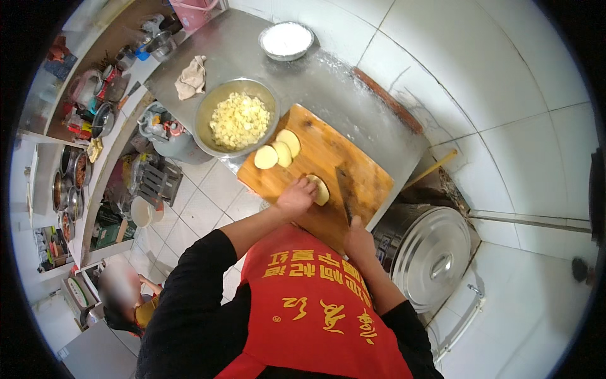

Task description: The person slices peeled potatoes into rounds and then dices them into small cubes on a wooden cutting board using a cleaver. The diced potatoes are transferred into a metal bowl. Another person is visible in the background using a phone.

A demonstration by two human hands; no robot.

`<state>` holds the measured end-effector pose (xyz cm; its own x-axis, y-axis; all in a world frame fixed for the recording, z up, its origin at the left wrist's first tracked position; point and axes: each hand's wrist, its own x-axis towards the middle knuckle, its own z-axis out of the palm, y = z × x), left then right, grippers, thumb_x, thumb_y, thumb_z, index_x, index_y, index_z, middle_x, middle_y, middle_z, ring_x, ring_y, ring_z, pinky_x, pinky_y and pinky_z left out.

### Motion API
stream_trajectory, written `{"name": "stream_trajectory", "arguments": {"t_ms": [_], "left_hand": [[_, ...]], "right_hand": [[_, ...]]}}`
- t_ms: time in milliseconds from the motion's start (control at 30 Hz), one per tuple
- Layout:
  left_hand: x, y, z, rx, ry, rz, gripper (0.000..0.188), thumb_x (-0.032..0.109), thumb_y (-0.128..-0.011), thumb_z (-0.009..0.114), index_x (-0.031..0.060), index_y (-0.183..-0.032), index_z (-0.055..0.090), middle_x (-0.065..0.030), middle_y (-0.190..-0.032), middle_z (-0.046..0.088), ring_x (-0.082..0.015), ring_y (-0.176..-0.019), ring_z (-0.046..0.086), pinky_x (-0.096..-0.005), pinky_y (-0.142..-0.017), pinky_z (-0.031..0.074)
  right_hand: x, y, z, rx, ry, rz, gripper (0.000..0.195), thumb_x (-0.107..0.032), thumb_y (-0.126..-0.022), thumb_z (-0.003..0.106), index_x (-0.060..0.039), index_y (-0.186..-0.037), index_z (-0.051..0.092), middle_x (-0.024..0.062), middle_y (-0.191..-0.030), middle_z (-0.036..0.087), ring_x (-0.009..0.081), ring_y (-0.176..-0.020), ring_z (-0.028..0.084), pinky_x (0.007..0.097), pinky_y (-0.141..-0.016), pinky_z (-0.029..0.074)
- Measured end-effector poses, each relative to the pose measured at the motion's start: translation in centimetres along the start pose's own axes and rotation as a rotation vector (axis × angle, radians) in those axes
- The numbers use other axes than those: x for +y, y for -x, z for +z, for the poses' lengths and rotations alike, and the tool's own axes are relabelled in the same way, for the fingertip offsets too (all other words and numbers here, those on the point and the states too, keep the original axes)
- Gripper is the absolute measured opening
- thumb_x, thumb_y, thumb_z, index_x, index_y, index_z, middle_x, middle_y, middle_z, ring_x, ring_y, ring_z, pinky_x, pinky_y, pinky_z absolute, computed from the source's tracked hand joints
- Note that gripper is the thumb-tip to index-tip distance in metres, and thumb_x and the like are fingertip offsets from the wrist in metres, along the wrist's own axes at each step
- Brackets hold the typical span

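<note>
On a wooden cutting board (358,163), my left hand (298,195) has its curled fingers on a pale yellow potato piece (321,190), holding it against the wood. My right hand (359,239) grips the handle of a kitchen knife (344,192). The blade lies to the right of the potato, apart from it, and points away from me. Several round potato slices (283,154) overlap near the board's far left edge. Touching that side stands a steel bowl (204,135) with diced potato (240,121) in it.
A beige cloth (191,78) and a bowl of white powder (287,40) sit on the steel table (236,52). A rolling pin (388,100) rests along the wall. Right of the table stands a large lidded pot (433,258). Another person (144,308) is at lower left.
</note>
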<state>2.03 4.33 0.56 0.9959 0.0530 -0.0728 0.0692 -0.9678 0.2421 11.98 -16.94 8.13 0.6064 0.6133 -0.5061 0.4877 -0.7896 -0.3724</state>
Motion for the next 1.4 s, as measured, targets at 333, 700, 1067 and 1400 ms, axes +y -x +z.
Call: {"name": "stream_trajectory", "arguments": {"t_ms": [333, 700, 1067, 1400], "left_hand": [[0.7, 1.0, 0.9, 0.076, 0.113, -0.117, 0.041, 0.01, -0.081, 0.053, 0.0023, -0.121, 0.058, -0.0092, -0.118, 0.056, -0.0295, -0.102, 0.056, -0.0352, -0.082, 0.053], [1.0, 1.3, 1.3, 0.156, 0.127, -0.121, 0.038, 0.009, -0.081, 0.052, 0.0018, -0.118, 0.059, -0.0095, -0.117, 0.058, -0.0288, -0.099, 0.057, -0.0346, -0.083, 0.052], [1.1, 2.3, 2.2, 0.279, 0.132, -0.094, 0.037, 0.011, -0.078, 0.054, 0.0017, -0.113, 0.06, -0.0071, -0.11, 0.057, -0.0264, -0.098, 0.054, -0.0317, -0.086, 0.049], [0.7, 2.6, 3.9, 0.323, 0.207, -0.067, 0.033, 0.012, -0.075, 0.056, 0.0039, -0.106, 0.063, -0.0066, -0.104, 0.058, -0.025, -0.093, 0.055, -0.0328, -0.083, 0.049]], "right_hand": [[-0.6, -0.1, -2.3, 0.035, 0.411, -0.46, 0.015, -0.011, -0.086, 0.048, -0.0022, -0.097, 0.042, 0.0179, -0.069, 0.064, 0.0372, -0.066, 0.067, 0.0429, -0.056, 0.055], [1.1, 2.5, -4.6, -0.207, 0.435, -0.29, 0.019, -0.008, -0.087, 0.048, -0.0001, -0.102, 0.042, 0.0234, -0.079, 0.065, 0.0417, -0.073, 0.065, 0.0479, -0.058, 0.052], [-4.1, -2.2, -1.7, -0.053, 0.41, -0.434, 0.019, -0.007, -0.083, 0.051, -0.0008, -0.098, 0.042, 0.0226, -0.067, 0.063, 0.0419, -0.067, 0.065, 0.0501, -0.057, 0.051], [-1.9, 3.1, -5.1, -0.199, 0.397, -0.294, 0.022, -0.006, -0.082, 0.053, -0.0004, -0.1, 0.041, 0.025, -0.075, 0.063, 0.0417, -0.071, 0.065, 0.0493, -0.059, 0.051]]}}
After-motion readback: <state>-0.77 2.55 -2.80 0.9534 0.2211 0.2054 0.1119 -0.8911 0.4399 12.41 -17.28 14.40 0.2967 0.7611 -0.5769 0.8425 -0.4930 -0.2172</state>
